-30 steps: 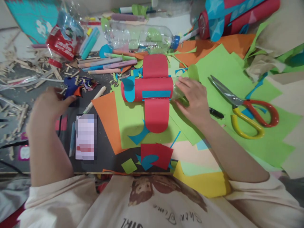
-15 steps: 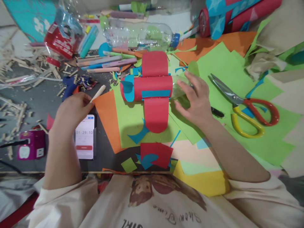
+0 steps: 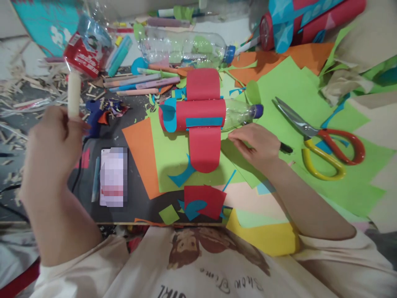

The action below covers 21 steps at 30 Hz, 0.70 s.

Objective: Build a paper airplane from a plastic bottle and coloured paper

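Observation:
A plastic bottle plane (image 3: 201, 108) lies on green paper, wrapped in red paper with red wings, blue strips and a blue tail. Its clear neck and purple cap point right. My right hand (image 3: 259, 142) rests just below that neck, fingers curled together, with nothing visible in them. On the left, my left hand (image 3: 57, 140) is raised and closed around a cream-coloured marker (image 3: 74, 94), held upright. Beneath and to the right of that hand lie a blue glue gun (image 3: 94, 116) and a phone (image 3: 114, 177) with a blurred screen.
Scissors (image 3: 310, 134) with red and yellow handles lie open at right. At the back are a clear bottle (image 3: 186, 46), several markers (image 3: 144, 82), a red-labelled bottle (image 3: 85, 56) and another red-and-blue paper model (image 3: 297, 25). Wood bits and paper scraps litter the table.
My left hand has moved left and lifted, turning the marker upright. My right hand has drawn back from the bottle neck and curled its fingers, uncovering the purple cap.

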Each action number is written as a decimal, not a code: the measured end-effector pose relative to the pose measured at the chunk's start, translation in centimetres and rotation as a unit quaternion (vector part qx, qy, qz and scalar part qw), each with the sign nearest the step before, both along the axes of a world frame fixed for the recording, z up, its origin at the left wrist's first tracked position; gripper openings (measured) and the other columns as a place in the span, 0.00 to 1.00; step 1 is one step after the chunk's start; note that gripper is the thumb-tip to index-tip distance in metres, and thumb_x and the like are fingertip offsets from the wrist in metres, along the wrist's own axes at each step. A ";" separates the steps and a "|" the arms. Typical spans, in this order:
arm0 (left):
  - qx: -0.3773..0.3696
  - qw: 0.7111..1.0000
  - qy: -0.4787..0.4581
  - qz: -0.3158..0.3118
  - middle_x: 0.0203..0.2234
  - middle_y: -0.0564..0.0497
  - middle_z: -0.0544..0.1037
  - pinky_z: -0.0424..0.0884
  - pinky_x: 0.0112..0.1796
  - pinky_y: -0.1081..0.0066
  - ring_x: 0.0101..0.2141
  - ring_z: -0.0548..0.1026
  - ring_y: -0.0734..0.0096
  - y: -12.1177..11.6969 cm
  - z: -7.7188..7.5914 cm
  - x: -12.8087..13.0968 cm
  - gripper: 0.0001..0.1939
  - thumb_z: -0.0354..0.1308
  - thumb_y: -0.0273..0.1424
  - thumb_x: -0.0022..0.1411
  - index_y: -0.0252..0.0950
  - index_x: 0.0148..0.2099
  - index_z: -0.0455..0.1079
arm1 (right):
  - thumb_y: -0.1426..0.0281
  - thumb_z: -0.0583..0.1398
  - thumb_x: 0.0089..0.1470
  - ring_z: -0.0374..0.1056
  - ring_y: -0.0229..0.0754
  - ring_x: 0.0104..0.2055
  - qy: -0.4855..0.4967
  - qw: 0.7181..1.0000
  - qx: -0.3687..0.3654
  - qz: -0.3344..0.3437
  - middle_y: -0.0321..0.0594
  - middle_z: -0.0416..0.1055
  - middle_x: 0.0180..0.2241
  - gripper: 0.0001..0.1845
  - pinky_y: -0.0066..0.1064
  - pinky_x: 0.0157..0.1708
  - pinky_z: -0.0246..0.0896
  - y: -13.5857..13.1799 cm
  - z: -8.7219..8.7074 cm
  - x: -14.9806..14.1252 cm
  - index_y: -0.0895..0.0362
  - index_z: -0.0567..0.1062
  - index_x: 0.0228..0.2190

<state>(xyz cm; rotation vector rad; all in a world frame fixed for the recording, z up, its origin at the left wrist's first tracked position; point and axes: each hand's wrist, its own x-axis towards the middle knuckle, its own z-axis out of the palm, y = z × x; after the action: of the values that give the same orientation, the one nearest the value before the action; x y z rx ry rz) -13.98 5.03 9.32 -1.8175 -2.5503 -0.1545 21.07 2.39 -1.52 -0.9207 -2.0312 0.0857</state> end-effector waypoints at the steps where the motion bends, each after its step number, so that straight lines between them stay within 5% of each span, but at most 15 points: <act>1: 0.019 0.999 -0.017 -0.035 0.26 0.51 0.69 0.58 0.32 0.66 0.27 0.67 0.65 -0.7 0.1 0.6 0.16 0.44 0.36 0.61 0.39 0.43 0.71 | 0.73 0.56 0.62 0.77 0.39 0.32 0.002 1.000 -0.027 0.005 0.35 0.81 0.30 0.09 0.32 0.33 0.72 -0.1 0.1 0.1 0.50 0.76 0.37; 4: -0.018 0.982 -0.115 -0.148 0.22 0.51 0.68 0.58 0.29 0.64 0.23 0.66 0.65 -2.4 -0.8 3.7 0.21 0.41 0.48 0.66 0.43 0.45 0.69 | 0.71 0.55 0.63 0.78 0.39 0.33 -0.002 0.993 -0.115 0.019 0.35 0.81 0.31 0.11 0.31 0.33 0.72 -0.6 0.5 0.1 0.49 0.78 0.37; 6: -0.051 0.946 -0.206 -0.243 0.19 0.54 0.68 0.56 0.24 0.68 0.19 0.64 0.70 -3.2 -2.3 6.4 0.21 0.43 0.51 0.66 0.42 0.41 0.69 | 0.69 0.55 0.63 0.77 0.38 0.29 0.008 0.987 -0.154 0.034 0.35 0.81 0.30 0.11 0.30 0.30 0.71 -0.7 0.9 -0.1 0.51 0.78 0.35; 9: -0.029 0.875 -0.320 -0.363 0.27 0.53 0.77 0.62 0.23 0.72 0.22 0.71 0.74 -4.2 -5.1 10.4 0.20 0.40 0.44 0.72 0.39 0.45 0.68 | 0.68 0.54 0.64 0.73 0.35 0.23 0.038 0.979 -0.191 0.057 0.35 0.80 0.27 0.12 0.26 0.24 0.66 -0.8 1.4 -0.6 0.53 0.78 0.33; 13: 0.010 0.815 -0.371 -0.444 0.35 0.49 0.81 0.71 0.31 0.75 0.31 0.79 0.73 -5.1 -7.7 12.9 0.17 0.40 0.36 0.74 0.37 0.51 0.68 | 0.64 0.55 0.64 0.66 0.34 0.19 0.073 0.952 -0.285 0.086 0.33 0.74 0.21 0.15 0.26 0.21 0.60 -1.6 1.6 -1.3 0.54 0.76 0.28; 18: 0.003 0.798 -0.348 -0.492 0.36 0.46 0.81 0.72 0.31 0.76 0.32 0.80 0.72 -5.3 -9.1 12.3 0.17 0.41 0.35 0.74 0.35 0.53 0.68 | 0.55 0.64 0.54 0.53 0.33 0.15 0.218 0.833 -0.495 0.117 0.25 0.59 0.17 0.17 0.26 0.14 0.48 -3.7 0.7 -2.5 0.53 0.70 0.37; 21: -0.008 0.788 -0.317 -0.528 0.31 0.48 0.81 0.68 0.27 0.78 0.27 0.78 0.74 -5.3 -9.4 12.1 0.18 0.41 0.35 0.74 0.37 0.54 0.69 | 0.51 0.66 0.50 0.56 0.33 0.17 0.313 0.777 -0.526 0.144 0.26 0.65 0.20 0.23 0.25 0.16 0.50 -4.3 0.3 -3.1 0.51 0.65 0.37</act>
<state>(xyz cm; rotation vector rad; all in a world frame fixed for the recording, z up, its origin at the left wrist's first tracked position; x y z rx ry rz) -1.89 -0.23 -0.11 -3.3821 -1.3068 -0.8451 18.00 -1.91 -1.21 -0.9883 -1.3503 1.6115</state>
